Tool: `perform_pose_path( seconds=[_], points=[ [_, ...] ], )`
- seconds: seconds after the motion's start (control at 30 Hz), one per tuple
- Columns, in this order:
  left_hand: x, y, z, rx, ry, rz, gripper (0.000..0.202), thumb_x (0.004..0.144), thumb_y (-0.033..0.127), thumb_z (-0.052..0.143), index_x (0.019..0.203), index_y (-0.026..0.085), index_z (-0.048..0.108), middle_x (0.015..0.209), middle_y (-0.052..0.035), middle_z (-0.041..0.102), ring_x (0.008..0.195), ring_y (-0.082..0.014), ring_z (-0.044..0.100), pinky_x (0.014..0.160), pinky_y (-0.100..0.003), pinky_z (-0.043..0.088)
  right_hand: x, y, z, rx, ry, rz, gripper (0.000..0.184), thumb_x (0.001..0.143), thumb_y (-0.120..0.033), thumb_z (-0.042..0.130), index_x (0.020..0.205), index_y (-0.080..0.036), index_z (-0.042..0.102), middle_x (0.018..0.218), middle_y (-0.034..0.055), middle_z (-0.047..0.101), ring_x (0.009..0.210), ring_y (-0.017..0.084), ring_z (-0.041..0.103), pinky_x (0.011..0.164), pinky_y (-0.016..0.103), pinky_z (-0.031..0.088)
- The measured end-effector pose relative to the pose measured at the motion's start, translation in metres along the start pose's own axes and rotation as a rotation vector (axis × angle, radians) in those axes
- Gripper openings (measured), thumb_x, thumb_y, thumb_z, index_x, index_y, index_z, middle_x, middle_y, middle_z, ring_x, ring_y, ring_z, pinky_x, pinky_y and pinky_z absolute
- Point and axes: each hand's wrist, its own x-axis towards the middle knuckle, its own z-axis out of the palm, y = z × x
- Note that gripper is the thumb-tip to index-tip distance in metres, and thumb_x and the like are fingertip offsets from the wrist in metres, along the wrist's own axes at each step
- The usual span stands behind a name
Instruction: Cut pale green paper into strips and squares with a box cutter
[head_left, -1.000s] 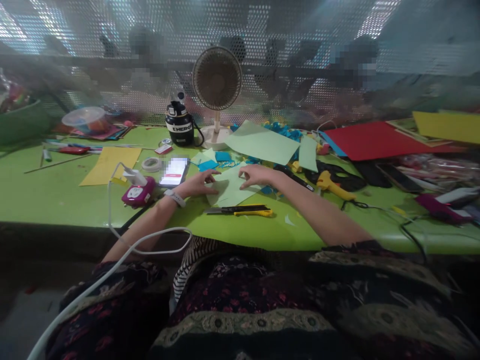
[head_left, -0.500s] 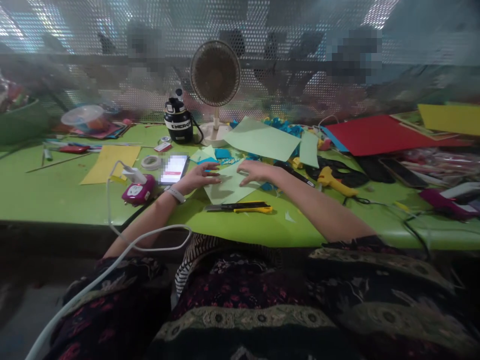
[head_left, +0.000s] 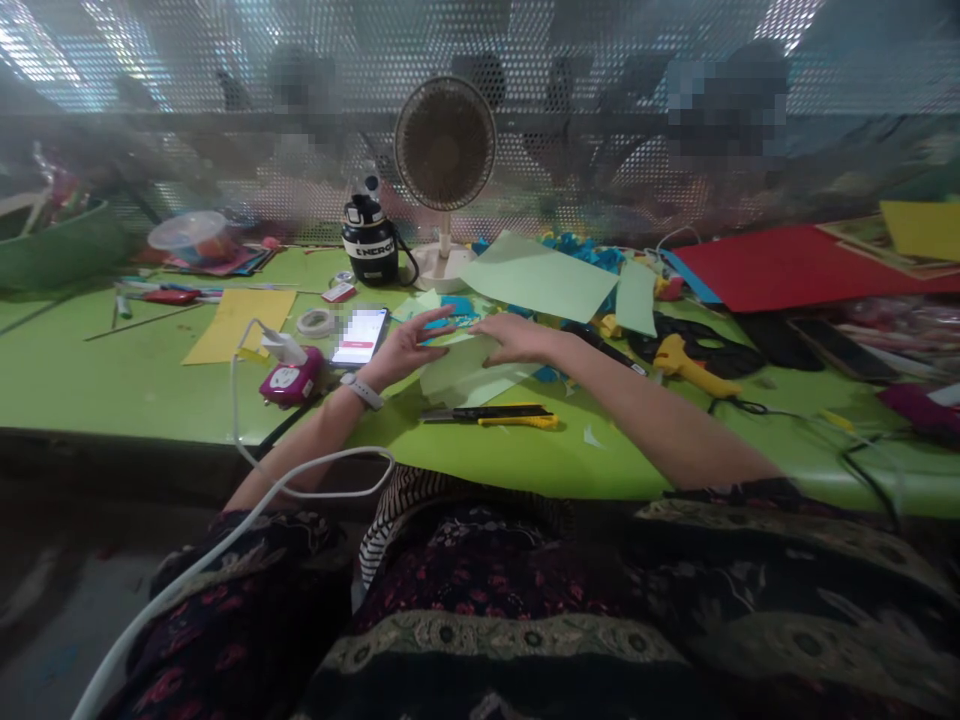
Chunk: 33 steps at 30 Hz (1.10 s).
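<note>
A pale green paper sheet (head_left: 465, 377) lies folded on the green table (head_left: 112, 385) in front of me. My left hand (head_left: 409, 348), with a white watch on its wrist, lifts the sheet's left edge between thumb and fingers. My right hand (head_left: 514, 338) holds the upper right edge of the same sheet, fingers curled over it. Just below the sheet lies a yellow and black utility knife (head_left: 491, 414).
A phone (head_left: 360, 335) with a lit screen and a magenta power adapter (head_left: 289, 380) with a white cable lie left of my hands. Behind stand a small fan (head_left: 444, 145) and a black bottle (head_left: 369, 245). Coloured paper sheets, a yellow glue gun (head_left: 694, 365) and scraps crowd the right side.
Both hands have gone from pressing the green sheet flat to lifting its upper edge off the table. The camera has shifted slightly.
</note>
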Motion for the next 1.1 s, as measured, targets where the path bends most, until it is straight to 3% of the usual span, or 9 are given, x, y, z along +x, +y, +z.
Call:
perform_pose_path(
  seconds=[0.13,0.27,0.4,0.47,0.57,0.67,0.8,0.97,1.1],
  points=[
    [-0.001,0.008,-0.007,0.015,0.123,0.059,0.075,0.086,0.039,0.079,0.153,0.029,0.048,0.163,-0.0123,0.044,0.144,-0.035,0.051,0.112,-0.048,0.052,-0.003,-0.005,-0.01,0.111,-0.037,0.036,0.027,0.089,-0.033,0.068,0.112,-0.019,0.073,0.114,0.0111,0.073,0.104,0.029,0.064,0.087,0.037,0.046],
    [0.001,0.002,-0.011,-0.074,0.192,0.051,0.08,0.079,0.042,0.084,0.15,0.027,0.051,0.157,-0.0124,0.052,0.139,-0.0327,0.056,0.113,-0.049,0.049,-0.008,0.002,-0.015,0.201,-0.036,-0.003,0.025,0.094,-0.039,0.06,0.098,-0.018,0.073,0.099,0.0082,0.073,0.086,0.023,0.06,0.077,0.033,0.042],
    [0.002,-0.009,-0.013,-0.056,0.165,-0.126,0.077,0.071,0.047,0.089,0.136,0.016,0.063,0.133,-0.016,0.068,0.12,-0.03,0.068,0.108,-0.049,0.051,-0.005,0.014,-0.015,0.137,-0.213,-0.011,0.023,0.087,-0.041,0.067,0.087,-0.018,0.07,0.086,0.0048,0.069,0.08,0.022,0.058,0.072,0.033,0.041],
    [0.002,-0.013,-0.013,0.044,0.152,-0.219,0.071,0.069,0.052,0.089,0.125,0.013,0.069,0.122,-0.016,0.072,0.113,-0.0299,0.07,0.105,-0.049,0.053,-0.001,0.019,-0.011,0.043,-0.246,0.035,0.021,0.081,-0.039,0.073,0.084,-0.019,0.069,0.088,0.0053,0.068,0.084,0.024,0.059,0.074,0.034,0.042],
    [0.001,-0.015,-0.013,0.178,0.121,-0.277,0.068,0.066,0.059,0.089,0.114,0.013,0.074,0.118,-0.0149,0.074,0.11,-0.0303,0.069,0.102,-0.048,0.054,0.004,0.024,-0.003,-0.024,-0.164,0.062,0.03,0.071,-0.037,0.083,0.092,-0.019,0.07,0.106,0.0093,0.068,0.099,0.028,0.061,0.082,0.035,0.045],
    [0.0,-0.017,-0.012,0.23,0.033,-0.3,0.07,0.064,0.058,0.09,0.117,0.014,0.074,0.118,-0.0156,0.073,0.111,-0.0305,0.068,0.099,-0.047,0.055,0.004,0.029,0.001,0.044,-0.149,0.093,0.047,0.068,-0.041,0.085,0.106,-0.019,0.068,0.119,0.0119,0.064,0.104,0.029,0.062,0.083,0.034,0.047],
    [0.0,-0.022,-0.01,0.267,-0.001,-0.283,0.072,0.064,0.054,0.091,0.122,0.016,0.072,0.123,-0.0154,0.072,0.116,-0.0308,0.066,0.098,-0.046,0.056,0.003,0.031,-0.002,0.106,-0.229,0.186,0.064,0.067,-0.052,0.087,0.118,-0.02,0.065,0.112,0.0101,0.068,0.093,0.028,0.064,0.073,0.034,0.046],
    [0.001,-0.025,-0.012,0.331,0.072,-0.253,0.07,0.074,0.063,0.081,0.125,0.017,0.07,0.133,-0.0153,0.069,0.111,-0.0288,0.069,0.095,-0.043,0.057,0.003,0.031,0.0,0.014,-0.221,0.098,0.04,0.073,-0.045,0.082,0.101,-0.021,0.069,0.106,0.0082,0.069,0.097,0.028,0.062,0.076,0.034,0.045],
    [0.001,-0.023,-0.014,0.332,0.064,-0.272,0.074,0.075,0.066,0.079,0.127,0.014,0.069,0.13,-0.0167,0.071,0.108,-0.0292,0.07,0.096,-0.043,0.057,0.003,0.033,0.002,0.044,-0.136,0.082,0.049,0.067,-0.041,0.087,0.107,-0.02,0.068,0.122,0.0111,0.065,0.11,0.03,0.061,0.085,0.034,0.047]
  ],
)
